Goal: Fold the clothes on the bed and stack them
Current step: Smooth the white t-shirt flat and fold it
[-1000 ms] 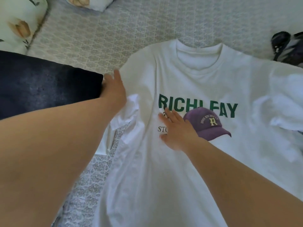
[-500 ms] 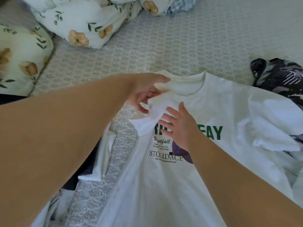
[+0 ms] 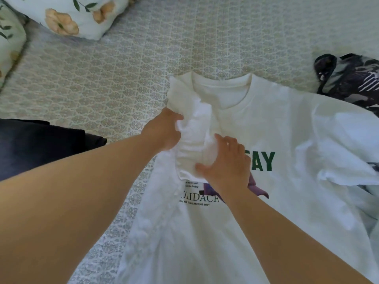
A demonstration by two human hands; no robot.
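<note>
The white cotton printed t-shirt lies face up on the patterned grey bedspread. The left hand pinches its folded-in sleeve; just beside it the right hand presses flat, fingers straight. Best to smooth outward from the pinch, keeping the fold edge straight.

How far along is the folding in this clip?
Early. Done: the white T-shirt lies face up, its left sleeve folded inward. In hand: left hand grips that sleeve, right hand presses it flat. Left: the right sleeve, the body, the patterned dark garment.
</note>
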